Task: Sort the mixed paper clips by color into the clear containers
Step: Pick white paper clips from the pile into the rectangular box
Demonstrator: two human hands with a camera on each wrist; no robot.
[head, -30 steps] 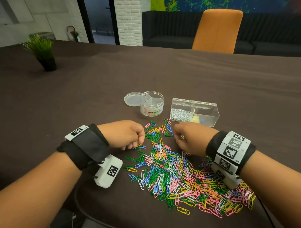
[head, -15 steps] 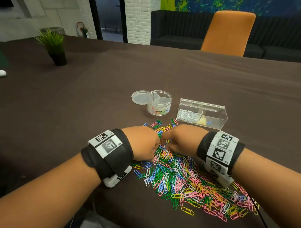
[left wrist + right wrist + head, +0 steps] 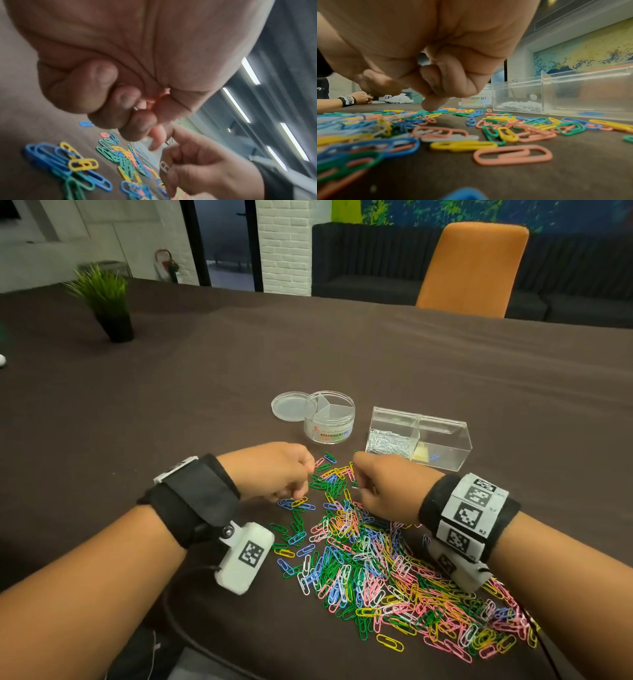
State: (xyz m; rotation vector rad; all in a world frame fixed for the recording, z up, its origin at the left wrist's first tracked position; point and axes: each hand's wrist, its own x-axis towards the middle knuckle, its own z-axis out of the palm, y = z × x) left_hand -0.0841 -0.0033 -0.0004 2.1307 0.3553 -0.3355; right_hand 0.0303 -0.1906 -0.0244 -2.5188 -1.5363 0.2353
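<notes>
progress early — white clips sit in left compartment of rectangular clear box (image 3: 419, 436), one blue clip in right; round divided tub (image 3: 329, 417) looks empty. big mixed clip pile (image 3: 370, 563) unsorted on table (image 3: 376, 364). left hand (image 3: 274, 470) fingers curled, pinching pink clip; right hand (image 3: 387, 487) curled, white clip tucked in fingers, fingertip touching pile.

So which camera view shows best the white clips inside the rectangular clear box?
The head view: it looks down on the white clips filling the left compartment of the rectangular clear box. The right wrist view shows them low, side-on through the wall. The left wrist view shows them only as a blur.
</notes>
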